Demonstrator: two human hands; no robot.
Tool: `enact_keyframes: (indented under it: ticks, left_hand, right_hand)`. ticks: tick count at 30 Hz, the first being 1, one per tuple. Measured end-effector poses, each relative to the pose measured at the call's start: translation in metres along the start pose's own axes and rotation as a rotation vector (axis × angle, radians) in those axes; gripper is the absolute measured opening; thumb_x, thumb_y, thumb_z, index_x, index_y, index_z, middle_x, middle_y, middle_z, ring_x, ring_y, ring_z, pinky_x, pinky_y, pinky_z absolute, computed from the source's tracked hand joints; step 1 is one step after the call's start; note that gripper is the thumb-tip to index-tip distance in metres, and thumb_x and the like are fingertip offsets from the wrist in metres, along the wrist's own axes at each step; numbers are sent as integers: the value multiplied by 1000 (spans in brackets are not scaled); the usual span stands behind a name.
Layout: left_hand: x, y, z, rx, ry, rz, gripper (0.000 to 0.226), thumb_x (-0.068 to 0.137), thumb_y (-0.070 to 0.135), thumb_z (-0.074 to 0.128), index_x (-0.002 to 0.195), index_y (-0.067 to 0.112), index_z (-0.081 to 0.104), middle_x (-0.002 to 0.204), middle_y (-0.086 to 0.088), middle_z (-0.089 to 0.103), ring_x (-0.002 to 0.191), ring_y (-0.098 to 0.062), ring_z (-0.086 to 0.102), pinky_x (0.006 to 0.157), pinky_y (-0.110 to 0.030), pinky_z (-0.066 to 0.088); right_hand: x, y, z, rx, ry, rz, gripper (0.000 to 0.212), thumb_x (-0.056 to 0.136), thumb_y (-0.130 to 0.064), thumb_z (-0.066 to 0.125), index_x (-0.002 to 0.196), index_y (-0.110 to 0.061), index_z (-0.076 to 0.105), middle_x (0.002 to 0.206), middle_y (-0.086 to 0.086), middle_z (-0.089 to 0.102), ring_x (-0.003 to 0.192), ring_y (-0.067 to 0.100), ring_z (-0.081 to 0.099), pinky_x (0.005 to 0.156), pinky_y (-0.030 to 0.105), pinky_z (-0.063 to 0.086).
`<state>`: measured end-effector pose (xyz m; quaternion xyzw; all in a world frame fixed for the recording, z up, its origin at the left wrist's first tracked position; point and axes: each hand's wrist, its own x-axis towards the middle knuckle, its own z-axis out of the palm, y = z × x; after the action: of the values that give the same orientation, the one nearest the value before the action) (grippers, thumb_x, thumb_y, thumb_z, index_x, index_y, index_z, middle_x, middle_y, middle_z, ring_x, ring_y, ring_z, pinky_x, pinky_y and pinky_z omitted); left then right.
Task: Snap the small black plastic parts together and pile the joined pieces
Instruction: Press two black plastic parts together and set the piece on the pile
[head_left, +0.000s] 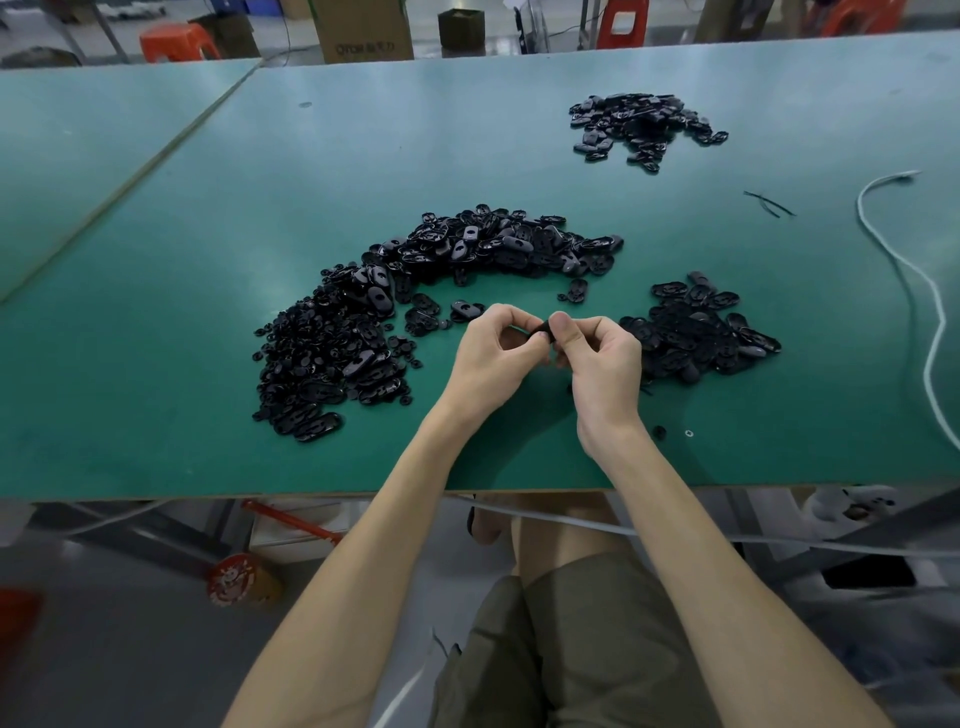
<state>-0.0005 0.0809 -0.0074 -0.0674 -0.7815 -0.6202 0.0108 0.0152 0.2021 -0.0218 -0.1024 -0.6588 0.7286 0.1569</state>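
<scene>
olive shorts (571, 649) and two bare forearms lie nearest, the arms reaching over the near edge of the green table (156, 441) so the work sits close and central. under the table at the left, a round red lid (236, 579) carries a cartoon print; no words on it can be read. on the table's left, a heap of small black parts (322, 358) lies within easy reach, likely one feed stock. beyond the far edge a cardboard box (363, 31) bears dark lettering, too blurred to read with any surety. a curved heap of oval shells (498, 244) arcs ahead of the hands, probably the mating half. the left grip (493, 358) and right grip (602, 364) meet just above the table, each pinching with thumb and fingertips the one black part (543, 330) between them. this looks like the pressing-together step; whether it has clicked home cannot be told. a far pile (644, 124) lies well back. a right-hand pile (701, 332) sits just beside the right grip, and i judge it takes joined pieces, since dropping there costs least travel. a white cable (930, 291) trails along the right.
</scene>
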Motion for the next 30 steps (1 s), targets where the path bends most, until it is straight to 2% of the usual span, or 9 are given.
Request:
enact_keyframes:
  ticks: [4,9,18,23,30]
  left_hand:
    - [1,-3,0,-13,-6,2,4,92,7,70,95,6,68,83,-6,75,76,-13,67,76,-31,54]
    - [0,-5,-5,-139,-52,14,15,93,9,75,103,-2,73,90,-14,78,79,-18,73,84,-31,60]
    - [-1,-3,-4,-81,-41,15,13,94,7,73,103,-3,72,95,-21,75,81,-21,72,88,-36,59]
    - [0,-3,-3,-68,-33,17,10,94,7,73,101,-1,73,99,-20,73,82,-21,73,88,-37,60]
    - [-1,-2,-3,-81,-31,41,13,96,13,72,101,1,72,89,-13,75,75,-16,70,82,-35,57]
  right_hand:
    - [-1,-1,-1,1,4,-1,24,98,-25,73,79,-13,66,56,-13,64,54,-1,57,59,12,46]
    - [-3,-3,-2,46,37,4,28,98,-32,71,81,-11,65,61,-8,64,54,3,53,63,15,48]
    - [-3,-4,-1,59,36,16,27,99,-28,71,80,-10,63,57,-12,65,52,0,59,56,13,47]
    - [-5,-6,-2,56,21,16,29,98,-28,72,79,-10,63,57,-10,66,52,0,58,57,13,46]
    - [-6,-8,0,58,45,18,26,100,-31,70,86,-9,66,61,-10,67,55,2,60,59,15,48]
